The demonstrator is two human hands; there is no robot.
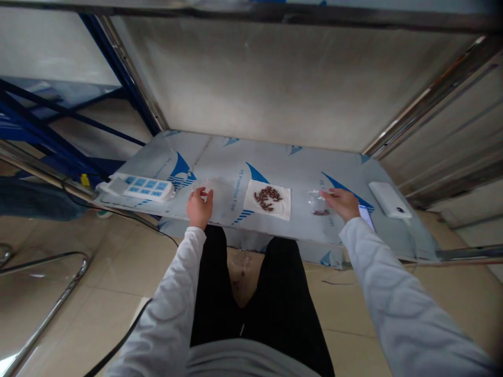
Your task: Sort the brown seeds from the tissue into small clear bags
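In my right hand, thumb and fingers pinch the upper edge of a small clear plastic bag. Several dark brown pieces lie at the bottom of that bag. My left hand is at the table's front edge, fingers loosely bent and thumb apart, with nothing visible between them. Just beyond its thumb lie thin clear plastic bags, faint against the film. Between my hands a white cloth or paper sheet bears a loose pile of small brown rod-like pieces.
The metal table is covered in printed protective film. A white power strip with blue sockets sits at left. At right are a white box-like device with a cable and a phone-like lit object, partly behind my wrist. Blue shelving stands left.
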